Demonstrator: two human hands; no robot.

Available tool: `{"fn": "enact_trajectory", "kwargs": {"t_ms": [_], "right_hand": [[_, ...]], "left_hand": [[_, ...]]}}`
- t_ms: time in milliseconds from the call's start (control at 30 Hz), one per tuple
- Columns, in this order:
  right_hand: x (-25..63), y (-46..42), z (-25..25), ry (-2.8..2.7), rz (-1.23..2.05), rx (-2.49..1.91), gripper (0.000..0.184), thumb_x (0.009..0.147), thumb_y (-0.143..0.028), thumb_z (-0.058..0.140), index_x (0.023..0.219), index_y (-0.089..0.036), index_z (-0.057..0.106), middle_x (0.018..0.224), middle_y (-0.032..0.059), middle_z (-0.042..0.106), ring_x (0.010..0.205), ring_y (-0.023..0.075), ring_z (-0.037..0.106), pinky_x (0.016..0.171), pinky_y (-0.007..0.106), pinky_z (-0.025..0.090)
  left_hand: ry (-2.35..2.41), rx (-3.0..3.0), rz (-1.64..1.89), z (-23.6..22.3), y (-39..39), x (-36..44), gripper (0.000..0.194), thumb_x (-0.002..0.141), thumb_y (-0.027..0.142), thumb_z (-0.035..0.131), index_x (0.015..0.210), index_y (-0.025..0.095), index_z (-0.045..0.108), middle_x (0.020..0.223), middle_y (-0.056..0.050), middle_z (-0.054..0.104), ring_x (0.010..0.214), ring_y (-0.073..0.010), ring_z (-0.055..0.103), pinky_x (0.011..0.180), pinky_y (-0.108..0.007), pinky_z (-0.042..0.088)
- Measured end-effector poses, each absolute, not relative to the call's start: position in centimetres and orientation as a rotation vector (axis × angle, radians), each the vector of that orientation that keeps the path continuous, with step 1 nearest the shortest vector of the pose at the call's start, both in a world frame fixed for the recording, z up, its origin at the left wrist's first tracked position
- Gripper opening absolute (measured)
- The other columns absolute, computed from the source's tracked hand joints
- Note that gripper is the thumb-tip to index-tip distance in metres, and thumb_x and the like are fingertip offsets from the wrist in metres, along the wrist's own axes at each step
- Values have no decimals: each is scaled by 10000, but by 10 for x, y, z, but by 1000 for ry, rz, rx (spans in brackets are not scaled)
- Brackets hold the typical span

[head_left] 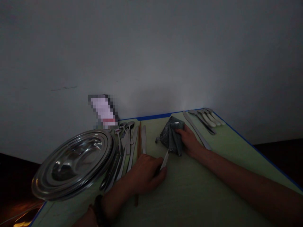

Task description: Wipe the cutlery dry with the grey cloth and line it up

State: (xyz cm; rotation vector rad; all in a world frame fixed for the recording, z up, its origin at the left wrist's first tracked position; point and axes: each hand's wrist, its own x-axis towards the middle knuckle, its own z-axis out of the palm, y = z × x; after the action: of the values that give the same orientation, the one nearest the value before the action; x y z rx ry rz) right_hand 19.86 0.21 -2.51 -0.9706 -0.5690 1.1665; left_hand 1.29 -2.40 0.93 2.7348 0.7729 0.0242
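Note:
Between the thumb and fingers of my left hand [151,173] is the pale handle of a spoon [165,160]. Its other end runs up into a grey patterned cloth [169,135], where a small shiny bit shows at the top. My right hand [189,138] is closed on the cloth, which is folded around the spoon's head and hides most of it. Close to my left forearm lie a pair of brown chopsticks [139,142] and a table knife [144,138]. Another knife [196,129] lies just beyond my right hand.
Stacked metal plates [39,186] with divided insides stand at the left. Beside them lies a pile of spoons and other cutlery [126,138]. White-handled cutlery [210,118] rests at the far right corner. A pixelated phone-like screen [103,108] leans by the wall behind the green table [201,195].

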Motion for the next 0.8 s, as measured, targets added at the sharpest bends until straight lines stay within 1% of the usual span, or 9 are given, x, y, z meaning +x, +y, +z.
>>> {"fn": "enact_trajectory", "kwargs": {"t_ms": [67,167,300,400,533,667,800], "right_hand": [[200,3,-28,-591,1125,-996,245,635,-168,622,865,-245,583,818,-48,647,893,172,585,821,331,456],[199,4,-31,-607,1077,-1006,220,664,-262,646,872,-256,574,875,-45,641,948,170,563,862,335,437],[195,5,-25,-535,1149,-953,195,724,-379,595,877,-261,576,896,-21,663,940,183,584,820,354,473],[194,5,-18,-392,1224,-919,172,769,-393,542,864,-256,584,894,-4,679,929,190,603,777,356,501],[194,3,-14,-339,1230,-938,207,799,-425,507,845,-243,595,889,15,688,938,199,608,773,354,506],[194,3,-20,-507,1208,-884,194,758,-404,570,861,-243,603,878,7,689,940,202,605,801,360,489],[198,6,-33,-681,1135,-903,228,718,-363,611,910,-243,592,920,-7,672,942,183,589,845,351,453]], "left_hand": [[764,2726,22,10,-23,13,240,869,278,373,725,159,524,573,12,560,507,-117,536,526,-219,362],[759,2729,24,9,-22,12,235,860,275,384,706,159,519,570,12,554,508,-117,535,523,-219,355],[719,2720,32,8,-22,13,203,850,249,394,722,160,524,571,21,542,507,-108,534,528,-210,357],[695,2731,38,9,-22,13,227,865,252,368,736,159,529,571,20,536,508,-109,531,537,-215,360],[691,2725,44,9,-22,13,228,867,247,360,735,156,522,578,18,529,512,-109,526,540,-214,365],[692,2698,69,9,-22,11,201,854,232,373,729,159,512,567,27,504,503,-108,507,544,-215,369],[755,2646,88,8,-21,10,210,860,238,354,747,158,512,599,14,533,534,-120,522,567,-226,380]]}}
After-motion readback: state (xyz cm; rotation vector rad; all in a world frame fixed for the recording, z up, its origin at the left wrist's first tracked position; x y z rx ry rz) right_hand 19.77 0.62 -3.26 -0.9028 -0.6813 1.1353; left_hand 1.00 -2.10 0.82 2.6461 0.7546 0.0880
